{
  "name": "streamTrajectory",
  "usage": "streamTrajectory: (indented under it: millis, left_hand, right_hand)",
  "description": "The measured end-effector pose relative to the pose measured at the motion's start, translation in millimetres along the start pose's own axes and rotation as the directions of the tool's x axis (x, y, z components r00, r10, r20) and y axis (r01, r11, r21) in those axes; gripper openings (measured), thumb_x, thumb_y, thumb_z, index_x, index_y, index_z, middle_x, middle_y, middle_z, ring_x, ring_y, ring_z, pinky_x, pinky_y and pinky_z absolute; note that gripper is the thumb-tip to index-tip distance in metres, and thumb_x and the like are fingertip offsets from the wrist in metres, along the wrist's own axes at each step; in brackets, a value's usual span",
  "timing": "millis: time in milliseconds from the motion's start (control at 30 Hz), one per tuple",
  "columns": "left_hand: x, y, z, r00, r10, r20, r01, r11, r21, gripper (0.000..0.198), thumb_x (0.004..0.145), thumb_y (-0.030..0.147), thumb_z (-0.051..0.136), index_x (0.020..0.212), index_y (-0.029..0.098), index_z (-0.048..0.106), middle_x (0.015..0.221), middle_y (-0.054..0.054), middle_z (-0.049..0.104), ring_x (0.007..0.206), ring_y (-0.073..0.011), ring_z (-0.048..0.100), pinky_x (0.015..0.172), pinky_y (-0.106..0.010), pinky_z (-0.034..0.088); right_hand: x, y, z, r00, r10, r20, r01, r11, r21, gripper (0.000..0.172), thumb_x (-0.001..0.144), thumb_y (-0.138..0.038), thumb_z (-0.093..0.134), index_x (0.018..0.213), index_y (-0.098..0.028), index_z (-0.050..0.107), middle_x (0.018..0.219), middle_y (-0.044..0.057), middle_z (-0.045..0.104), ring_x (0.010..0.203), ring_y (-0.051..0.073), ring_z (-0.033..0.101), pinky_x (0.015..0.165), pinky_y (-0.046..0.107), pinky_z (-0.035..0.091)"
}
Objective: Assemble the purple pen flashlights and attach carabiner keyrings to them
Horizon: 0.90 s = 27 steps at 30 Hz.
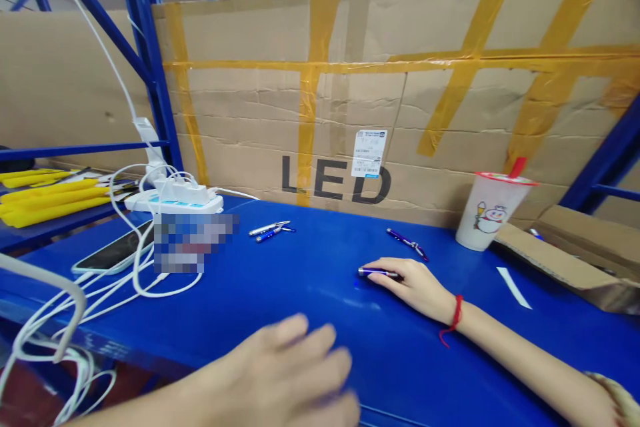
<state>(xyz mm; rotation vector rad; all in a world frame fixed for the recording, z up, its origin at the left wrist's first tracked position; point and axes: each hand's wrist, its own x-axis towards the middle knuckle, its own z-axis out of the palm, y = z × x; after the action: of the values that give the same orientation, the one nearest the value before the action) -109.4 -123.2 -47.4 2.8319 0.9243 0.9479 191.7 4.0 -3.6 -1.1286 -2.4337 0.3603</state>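
My right hand (415, 283), with a red string at the wrist, rests on the table with its fingers closed round a dark blue metal pen (373, 272). The pen's silver end points left, and the fingers cover its other end. My left hand (295, 373) is in the near foreground, smeared by motion, its fingers apart and nothing in them. Beyond my right hand lies another blue pen (400, 237) with a clasp at one end. Farther left, a silver pen (263, 229) lies beside a blue pen (270, 235).
A blue table (320, 307) is backed by a taped cardboard sheet (250, 120). A lidded cup (493, 213), a white strip (514, 288) and an open carton (575, 267) stand right. On the left are a phone (115, 250), a power strip (175, 200), tangled white cables (135, 280) and yellow items (60, 200).
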Motion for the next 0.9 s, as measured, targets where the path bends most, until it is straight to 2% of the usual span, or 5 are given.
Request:
streamTrajectory:
  millis: [100,233,300,433,900]
  left_hand:
    - [99,3,12.1,0.979,-0.184,0.087,0.203,0.915,-0.348,0.039,0.088,0.038,0.038,0.126,0.027,0.042,0.13,-0.005,0.047,0.122,-0.0246,0.04,0.101,-0.04,0.031]
    - [167,-22,41.2,0.847,-0.511,0.149,0.445,0.524,-0.726,0.044,0.09,0.045,0.027,0.125,0.023,0.038,0.132,-0.008,0.044,0.126,-0.0218,0.035,0.102,-0.039,0.027]
    - [177,-38,53.7,0.82,-0.542,0.184,0.427,0.367,-0.826,0.043,0.09,0.041,0.022,0.119,0.019,0.045,0.128,-0.01,0.049,0.122,-0.0225,0.041,0.1,-0.039,0.029]
    - [177,-49,58.8,0.867,-0.46,0.192,0.344,0.274,-0.898,0.044,0.088,0.041,0.023,0.115,0.018,0.049,0.124,-0.01,0.053,0.12,-0.022,0.043,0.1,-0.038,0.028]
    - [179,-42,50.5,0.832,-0.517,0.201,0.355,0.217,-0.909,0.047,0.085,0.04,0.024,0.111,0.014,0.054,0.122,-0.012,0.054,0.117,-0.0257,0.044,0.098,-0.041,0.027]
  right_hand:
    - [-2,1,1,0.997,-0.032,-0.072,0.031,1.0,-0.002,0.032,0.088,-0.044,0.044,0.102,-0.025,0.064,0.1,0.001,0.067,0.091,0.017,0.062,0.078,0.026,0.046]
    - [-4,2,2,0.984,-0.037,-0.176,0.028,0.998,-0.05,0.028,0.086,-0.043,0.047,0.101,-0.027,0.065,0.095,-0.001,0.067,0.084,0.014,0.062,0.072,0.024,0.045]
    - [-6,2,2,0.973,-0.04,-0.226,0.023,0.997,-0.078,0.027,0.086,-0.043,0.047,0.1,-0.027,0.065,0.09,-0.001,0.067,0.078,0.013,0.062,0.067,0.023,0.045]
    - [-7,2,2,0.953,-0.056,-0.297,0.02,0.992,-0.123,0.027,0.087,-0.043,0.047,0.097,-0.027,0.066,0.083,-0.001,0.067,0.07,0.012,0.061,0.062,0.022,0.043]
    - [-6,2,2,0.946,-0.107,-0.307,0.034,0.972,-0.234,0.027,0.088,-0.042,0.046,0.095,-0.026,0.067,0.081,-0.001,0.067,0.071,0.012,0.061,0.061,0.021,0.043]
